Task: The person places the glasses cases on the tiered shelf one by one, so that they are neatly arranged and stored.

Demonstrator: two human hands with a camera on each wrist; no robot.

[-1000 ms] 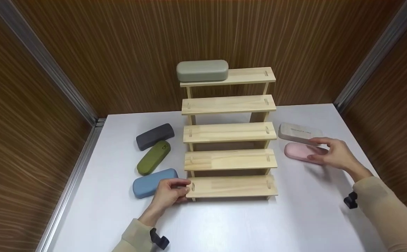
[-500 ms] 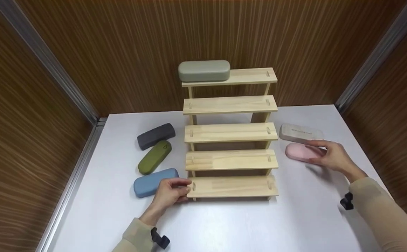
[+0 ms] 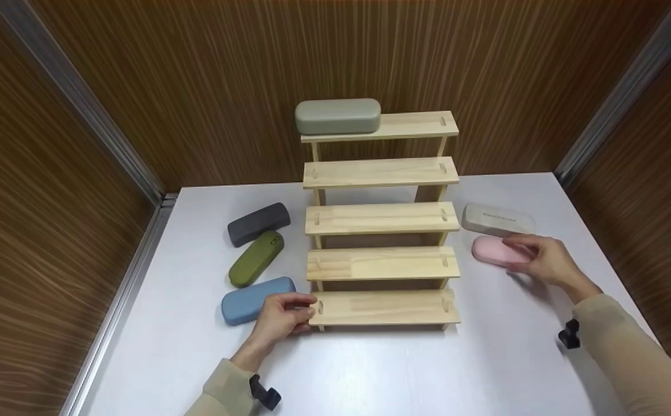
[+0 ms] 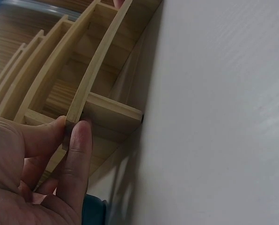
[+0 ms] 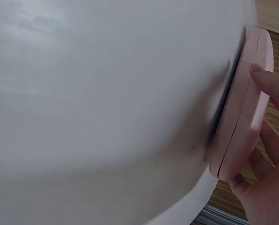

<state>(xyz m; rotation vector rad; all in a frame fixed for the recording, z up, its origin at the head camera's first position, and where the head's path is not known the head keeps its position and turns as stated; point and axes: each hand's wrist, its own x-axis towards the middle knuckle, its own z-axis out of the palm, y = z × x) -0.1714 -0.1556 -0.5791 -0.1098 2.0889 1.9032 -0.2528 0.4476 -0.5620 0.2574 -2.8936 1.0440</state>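
My head view looks forward and down over the tabletop from the near side; close up, my left wrist camera faces the wooden rack, my right the pink case, both shared with the head.

The pale five-tier stepped rack at the centre is bare wood, smooth and matt, its grain showing. At the centre right, the pink rounded hard case is smooth with a soft satin look. Above it, the off-white lettered oblong case looks matt. The grey-green rounded box-shaped case, upper centre, is smooth with a low sheen. At the centre left, the charcoal oblong case, olive-green slim case and blue rounded oblong case look matt. The white tabletop is smooth and mildly glossy. Brown wood-grain panels fill the upper frame; the silver-grey rail, upper left, looks like metal. The beige sleeve, lower right, is matt cloth.
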